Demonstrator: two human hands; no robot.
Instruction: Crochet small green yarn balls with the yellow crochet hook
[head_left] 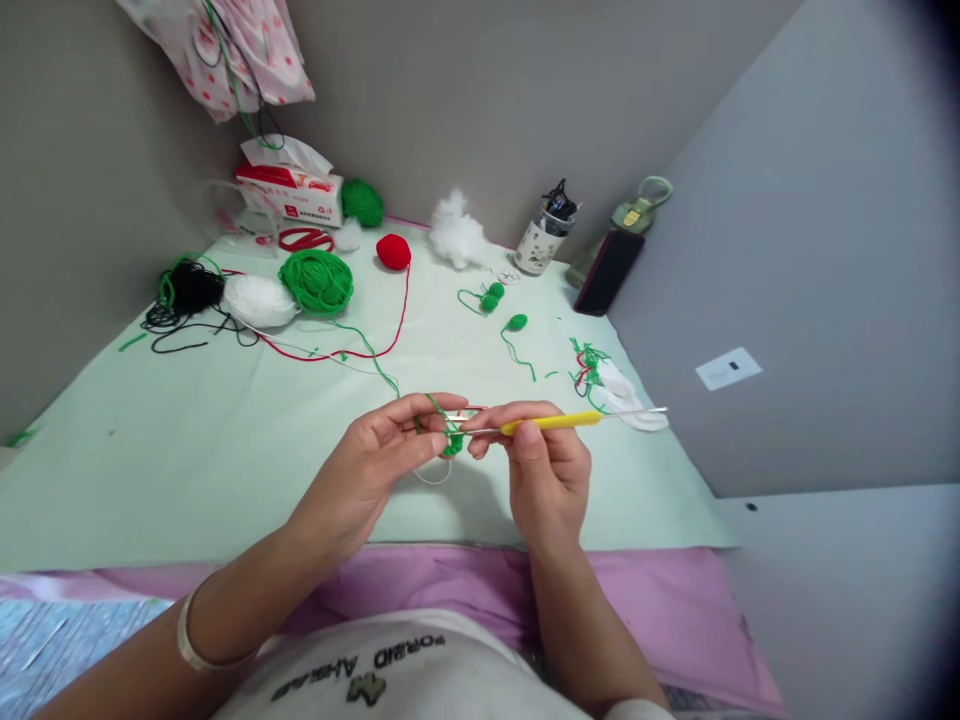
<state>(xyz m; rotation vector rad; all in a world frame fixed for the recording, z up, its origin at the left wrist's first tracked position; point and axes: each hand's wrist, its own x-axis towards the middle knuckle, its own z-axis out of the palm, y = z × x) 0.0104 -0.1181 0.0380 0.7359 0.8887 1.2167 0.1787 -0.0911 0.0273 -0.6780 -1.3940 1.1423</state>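
Note:
In the head view, my right hand [551, 465] is closed around the yellow handle of a crochet hook [559, 422]. The hook's thin metal shaft reaches left to a small green crochet piece [452, 443]. My left hand [386, 450] pinches that piece between thumb and fingers, with green yarn running over the index finger. A white strand loops below the piece. From the left hand, the green yarn leads back to a loose green yarn ball [316, 282]. Part of the crochet piece is hidden by my fingers.
Behind my hands lie a red yarn ball [394, 252], white yarn [260, 301], black yarn [196, 288], white stuffing [457, 232] and small green crocheted pieces [517, 322]. A tissue box [291, 194], pen cup [541, 243] and phone [609, 272] stand near the walls. Yarn scraps [589, 362] lie right.

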